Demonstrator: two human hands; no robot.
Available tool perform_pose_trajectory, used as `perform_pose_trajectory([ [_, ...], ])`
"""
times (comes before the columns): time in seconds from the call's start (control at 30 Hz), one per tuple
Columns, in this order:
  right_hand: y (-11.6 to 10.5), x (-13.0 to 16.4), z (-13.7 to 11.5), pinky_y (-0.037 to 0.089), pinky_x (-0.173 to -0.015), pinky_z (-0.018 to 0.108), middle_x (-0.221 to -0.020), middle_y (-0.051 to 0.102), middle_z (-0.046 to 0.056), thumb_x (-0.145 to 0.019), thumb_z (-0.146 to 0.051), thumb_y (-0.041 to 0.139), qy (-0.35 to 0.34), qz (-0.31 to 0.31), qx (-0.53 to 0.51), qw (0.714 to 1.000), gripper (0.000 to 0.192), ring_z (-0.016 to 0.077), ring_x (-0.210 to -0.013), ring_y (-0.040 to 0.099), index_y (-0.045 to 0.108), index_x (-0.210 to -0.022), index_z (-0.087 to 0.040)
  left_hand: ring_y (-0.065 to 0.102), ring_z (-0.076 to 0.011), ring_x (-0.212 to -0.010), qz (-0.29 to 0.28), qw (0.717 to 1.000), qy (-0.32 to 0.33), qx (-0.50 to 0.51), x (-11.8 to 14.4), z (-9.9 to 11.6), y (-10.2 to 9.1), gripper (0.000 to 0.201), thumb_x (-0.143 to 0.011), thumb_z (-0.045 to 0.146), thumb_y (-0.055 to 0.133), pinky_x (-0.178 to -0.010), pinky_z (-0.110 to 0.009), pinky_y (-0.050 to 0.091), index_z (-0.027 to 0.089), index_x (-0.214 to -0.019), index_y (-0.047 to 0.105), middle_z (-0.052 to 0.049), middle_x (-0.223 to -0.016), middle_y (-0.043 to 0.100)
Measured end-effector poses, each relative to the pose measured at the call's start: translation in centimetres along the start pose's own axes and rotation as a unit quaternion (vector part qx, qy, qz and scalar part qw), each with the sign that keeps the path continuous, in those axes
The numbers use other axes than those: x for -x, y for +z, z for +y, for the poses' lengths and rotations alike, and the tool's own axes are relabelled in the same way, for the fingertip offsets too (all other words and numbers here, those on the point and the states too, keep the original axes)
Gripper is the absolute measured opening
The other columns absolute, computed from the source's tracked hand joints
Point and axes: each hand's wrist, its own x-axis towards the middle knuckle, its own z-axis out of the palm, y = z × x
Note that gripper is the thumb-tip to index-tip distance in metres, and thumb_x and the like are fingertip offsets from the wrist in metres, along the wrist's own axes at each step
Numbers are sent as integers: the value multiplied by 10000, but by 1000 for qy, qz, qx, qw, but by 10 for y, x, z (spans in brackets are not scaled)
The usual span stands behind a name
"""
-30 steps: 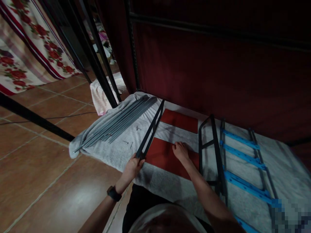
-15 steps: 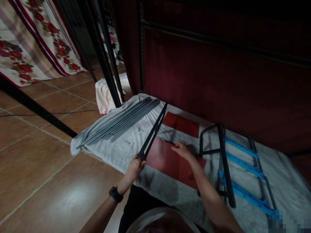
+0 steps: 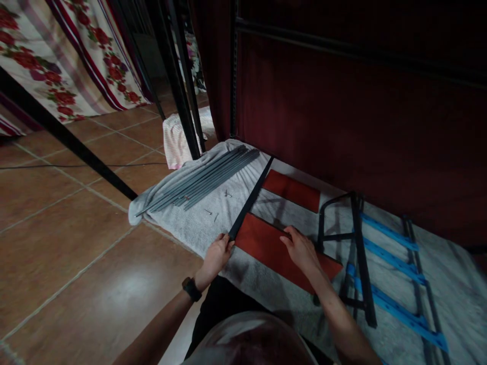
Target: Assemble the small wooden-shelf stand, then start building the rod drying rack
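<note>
My left hand (image 3: 219, 251), with a dark watch on its wrist, is closed around the near end of a long dark metal bar (image 3: 249, 201). The bar slants away over the grey cloth, along the left ends of two red panels. Over the larger, nearer red panel (image 3: 262, 243) is my right hand (image 3: 300, 248), its thumb and index finger apart and nothing seen between them. Its fingertips are close to that panel's far edge; whether they touch it I cannot tell. The smaller red panel (image 3: 292, 189) lies farther back.
Grey rods (image 3: 213, 177) lie bundled on the cloth (image 3: 198, 228) at left, with several small screws (image 3: 208, 212) beside them. To the right stand a black metal frame (image 3: 363, 253) and blue-barred racks (image 3: 395, 261). A dark post (image 3: 76, 137) slants across the left side.
The dark bar has turned in my left hand, so the gap between its two strips no longer shows. My right fingers have spread slightly. The whole view has shifted a little.
</note>
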Motion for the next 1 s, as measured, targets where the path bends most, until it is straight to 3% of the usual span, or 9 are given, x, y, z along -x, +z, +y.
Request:
perform_pose_trajectory([
  [0.2,0,14,-8,441,-792,314,-1036,697,43,-943,-293,454,-12,1,-15,1000,157,209,-938,658,553,-1045,-224,666,-194,-829,-21,997,-43,-65,-1,10,-5,320,-989,366,373,-741,-271,493,141,-941,596,-109,-918,670],
  [0.5,7,55,-24,455,-761,323,-1046,670,50,-967,-294,406,-47,8,-9,999,153,215,-941,647,534,-1031,-241,659,-200,-946,-32,999,13,-31,-2,1,-1,202,-951,225,441,-872,-305,500,133,-1048,592,-130,-1071,672],
  [0.73,2,53,-26,469,-776,328,-1054,665,52,-973,-309,394,-58,9,-8,998,179,216,-954,645,534,-1052,-231,649,-217,-863,-21,998,49,-41,-3,-8,4,172,-933,199,446,-843,-339,517,151,-925,612,-113,-880,676],
  [1.0,-1,54,-25,493,-791,321,-1102,667,55,-981,-364,377,-100,-4,-18,995,272,207,-989,653,557,-1147,-246,614,-222,-983,-33,993,105,-45,-9,-15,-1,208,-810,22,472,-915,-336,503,151,-853,629,-112,-959,655],
])
